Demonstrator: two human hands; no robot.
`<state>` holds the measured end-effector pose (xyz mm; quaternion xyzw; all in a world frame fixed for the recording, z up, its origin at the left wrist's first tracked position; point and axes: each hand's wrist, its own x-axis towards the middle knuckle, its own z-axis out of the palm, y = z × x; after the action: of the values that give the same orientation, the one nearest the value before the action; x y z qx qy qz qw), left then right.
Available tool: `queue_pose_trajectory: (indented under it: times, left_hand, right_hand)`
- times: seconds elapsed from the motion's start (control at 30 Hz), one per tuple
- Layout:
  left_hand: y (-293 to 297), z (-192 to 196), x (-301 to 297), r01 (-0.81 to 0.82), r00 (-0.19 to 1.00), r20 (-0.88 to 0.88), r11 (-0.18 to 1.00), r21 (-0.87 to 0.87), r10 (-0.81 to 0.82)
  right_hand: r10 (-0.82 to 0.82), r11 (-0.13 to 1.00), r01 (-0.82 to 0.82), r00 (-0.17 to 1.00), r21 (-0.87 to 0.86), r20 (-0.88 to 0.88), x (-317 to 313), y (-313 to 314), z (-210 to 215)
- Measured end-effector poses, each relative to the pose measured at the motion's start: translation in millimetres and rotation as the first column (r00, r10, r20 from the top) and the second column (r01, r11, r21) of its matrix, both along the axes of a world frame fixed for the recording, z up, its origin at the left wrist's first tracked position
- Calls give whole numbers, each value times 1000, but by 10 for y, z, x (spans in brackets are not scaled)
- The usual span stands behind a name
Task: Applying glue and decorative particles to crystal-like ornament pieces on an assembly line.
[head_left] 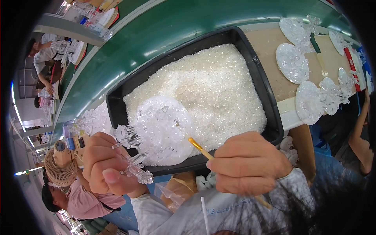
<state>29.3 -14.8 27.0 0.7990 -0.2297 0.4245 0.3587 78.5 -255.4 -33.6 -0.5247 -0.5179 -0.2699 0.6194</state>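
Observation:
My left hand [102,162] is closed on a clear ornament with tower-like pieces, gripping it by these parts. Its round white base [162,131] is tipped up and faces me over the near left of a black tray [256,58]. Glittering whitish granules [223,90] are heaped in the tray. Between the fingers of my right hand [250,162] is a thin paintbrush [195,144] with a wooden handle and gold ferrule. The brush tip lies at the right edge of the base; I cannot tell whether it touches.
Several similar clear ornaments [291,62] stand on a cardboard-covered surface at the right. A green belt [188,29] runs behind the tray. More clear pieces [94,119] lie left of it. People sit at the left and right, near a brown fan [60,168].

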Motion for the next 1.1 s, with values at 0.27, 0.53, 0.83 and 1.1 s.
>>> queue_pose_trajectory:
  times: [0.27, 0.53, 0.83, 1.1]
  left_hand:
    - [2, 28, -5, 25, 1000, 3, 1000, 19, -25]
    - [9, 20, -28, 10, 1000, 16, 1000, 27, -10]
    - [33, 64, -60, 26, 1000, 0, 994, 107, -26]
    - [90, 10, -69, 75, 996, 50, 993, 94, -80]
  right_hand:
    - [124, 978, -130, 991, -164, -47, 2, -116, 35]
    - [35, 998, -35, 999, -60, -1, 25, -64, 49]
    - [-10, 999, 10, 1000, -46, -16, 37, -48, 70]
    - [-13, 997, 11, 999, -75, -31, 30, -45, 52]
